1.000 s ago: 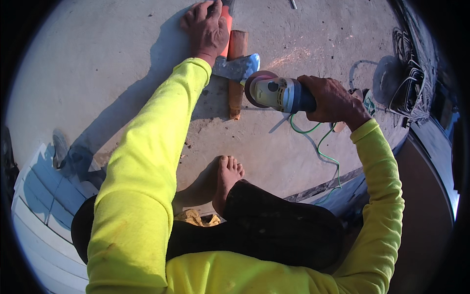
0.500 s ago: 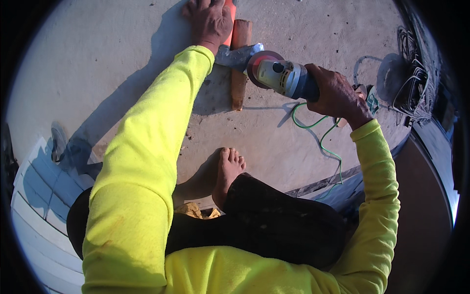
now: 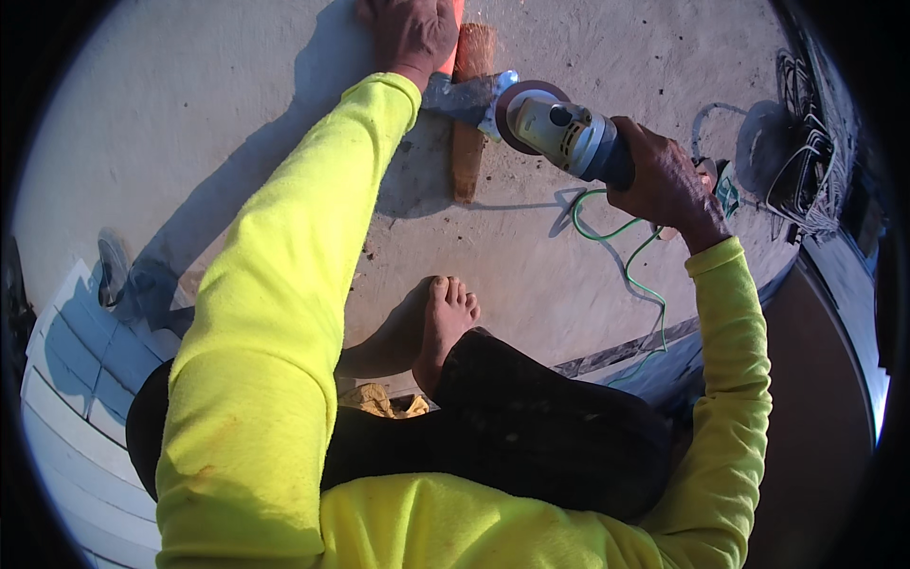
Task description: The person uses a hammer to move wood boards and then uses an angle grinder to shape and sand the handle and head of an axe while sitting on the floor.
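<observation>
My right hand (image 3: 666, 180) is closed round the body of an angle grinder (image 3: 569, 137), whose round disc (image 3: 519, 106) meets the bright flared edge of a grey axe head (image 3: 464, 98). At the top of the view, my left hand (image 3: 414, 36) holds the axe's orange handle (image 3: 455, 28) down; its fingertips are partly cut off by the frame. The axe head lies across a short piece of wood (image 3: 466, 161) on the ground. Small bright specks show near the wood's far end.
A green cord (image 3: 630, 266) snakes over the concrete floor (image 3: 531, 284) right of my bare foot (image 3: 445, 327). Bundled wire or rods (image 3: 806, 171) lie at the far right. Pale boards (image 3: 85, 379) stand at the left, and a yellowish cloth (image 3: 384, 400) lies by my leg.
The grinder has shifted slightly right and its disc now sits farther out along the axe's edge. The whole view has moved a little; my left hand stays on the handle.
</observation>
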The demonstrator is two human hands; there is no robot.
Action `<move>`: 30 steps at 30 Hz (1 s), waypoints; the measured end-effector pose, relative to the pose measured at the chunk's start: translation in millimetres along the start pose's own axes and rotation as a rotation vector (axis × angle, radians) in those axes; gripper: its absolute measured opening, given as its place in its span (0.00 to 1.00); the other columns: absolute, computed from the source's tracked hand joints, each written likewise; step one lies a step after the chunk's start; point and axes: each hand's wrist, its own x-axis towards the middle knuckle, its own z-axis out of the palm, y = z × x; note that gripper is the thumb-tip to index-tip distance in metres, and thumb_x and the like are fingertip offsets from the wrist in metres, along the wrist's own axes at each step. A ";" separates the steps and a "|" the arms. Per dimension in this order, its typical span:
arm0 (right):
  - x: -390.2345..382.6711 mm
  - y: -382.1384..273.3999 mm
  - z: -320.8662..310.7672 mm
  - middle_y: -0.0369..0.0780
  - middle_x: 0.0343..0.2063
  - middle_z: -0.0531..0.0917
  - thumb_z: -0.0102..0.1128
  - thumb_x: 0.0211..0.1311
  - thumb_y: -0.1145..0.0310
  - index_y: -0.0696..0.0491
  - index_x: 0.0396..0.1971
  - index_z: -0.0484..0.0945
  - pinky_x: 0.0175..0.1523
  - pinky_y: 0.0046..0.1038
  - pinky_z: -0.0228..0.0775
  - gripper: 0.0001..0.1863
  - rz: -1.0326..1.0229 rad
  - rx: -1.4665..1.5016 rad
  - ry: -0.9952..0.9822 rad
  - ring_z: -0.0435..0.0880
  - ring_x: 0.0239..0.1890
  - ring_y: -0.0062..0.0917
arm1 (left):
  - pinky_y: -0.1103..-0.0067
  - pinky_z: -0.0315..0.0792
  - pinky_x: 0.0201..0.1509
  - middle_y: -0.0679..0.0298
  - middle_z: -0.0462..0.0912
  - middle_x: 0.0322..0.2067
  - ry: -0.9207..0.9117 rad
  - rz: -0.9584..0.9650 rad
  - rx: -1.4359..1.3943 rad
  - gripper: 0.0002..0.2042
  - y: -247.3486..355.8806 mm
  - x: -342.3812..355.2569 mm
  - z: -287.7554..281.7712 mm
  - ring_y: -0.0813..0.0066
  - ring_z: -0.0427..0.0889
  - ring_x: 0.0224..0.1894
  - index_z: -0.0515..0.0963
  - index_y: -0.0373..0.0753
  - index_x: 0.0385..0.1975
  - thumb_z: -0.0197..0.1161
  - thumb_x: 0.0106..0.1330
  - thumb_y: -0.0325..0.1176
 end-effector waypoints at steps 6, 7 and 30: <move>-3.1 -6.0 3.7 0.48 0.37 0.84 0.73 0.41 0.71 0.55 0.54 0.72 0.47 0.41 0.81 0.35 -0.040 -0.040 -0.027 0.87 0.39 0.43 | 0.56 0.61 0.58 0.62 0.77 0.51 0.016 0.021 0.041 0.17 -2.2 2.4 -1.3 0.55 0.73 0.53 0.81 0.42 0.52 0.53 0.69 0.42; -2.7 0.4 2.1 0.49 0.37 0.84 0.73 0.41 0.72 0.55 0.54 0.72 0.48 0.41 0.82 0.34 -0.025 -0.009 -0.005 0.87 0.39 0.43 | 0.57 0.61 0.58 0.62 0.78 0.50 0.009 -0.005 0.015 0.17 1.9 3.0 0.2 0.55 0.73 0.53 0.81 0.42 0.51 0.55 0.68 0.41; 2.1 2.0 2.2 0.47 0.38 0.85 0.75 0.39 0.72 0.54 0.54 0.73 0.49 0.39 0.82 0.35 -0.102 -0.014 -0.025 0.88 0.40 0.42 | 0.56 0.62 0.57 0.61 0.78 0.50 -0.022 -0.023 0.015 0.17 0.4 -3.3 -0.5 0.54 0.73 0.53 0.82 0.43 0.50 0.54 0.68 0.41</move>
